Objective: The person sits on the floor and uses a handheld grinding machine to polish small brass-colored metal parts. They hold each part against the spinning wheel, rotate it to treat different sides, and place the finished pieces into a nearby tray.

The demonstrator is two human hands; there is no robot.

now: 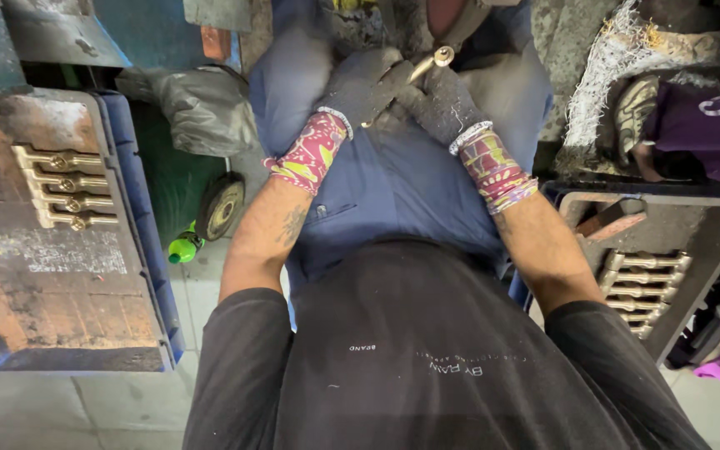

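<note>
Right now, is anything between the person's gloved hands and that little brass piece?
Nothing visible. The left hand and right hand, both in dark gloves, close directly around the brass piece, whose round end pokes out above them.

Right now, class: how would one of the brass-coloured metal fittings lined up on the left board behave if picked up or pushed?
The brass-coloured fittings look solid metal, so probably stiff and heavy for their size. Their rounded bodies might roll slightly, though side knobs likely stop them.

green bottle, grinding wheel
</note>
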